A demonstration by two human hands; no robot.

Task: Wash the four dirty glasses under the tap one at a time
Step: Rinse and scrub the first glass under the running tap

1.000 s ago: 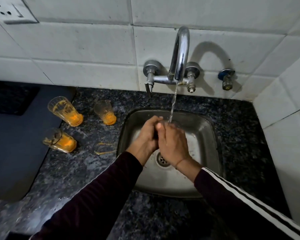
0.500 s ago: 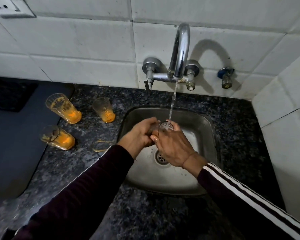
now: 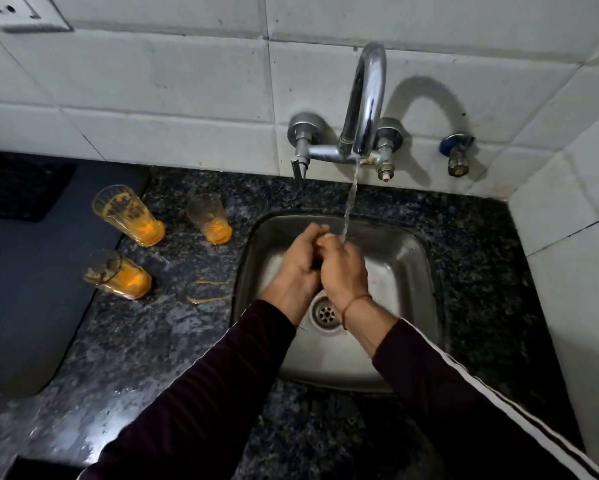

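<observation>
**Rinsing one glass under the tap**

The glass, visible half a second ago, is now hidden between the left hand point(image 3: 296, 261) and right hand point(image 3: 343, 268) over the sink point(image 3: 405, 258); both curl around it, so its axis cannot be told. Water point(image 3: 349, 206) strikes the right hand's fingers. Three dirty glasses point(image 3: 132, 216) wait at left.

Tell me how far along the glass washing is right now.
Nothing looks finished: no clean glass shows anywhere. Both hands, left hand and right hand, are closed together over the sink under the running tap; whatever is in their grip is hidden. Three dirty glasses with orange residue wait on the counter.
</observation>
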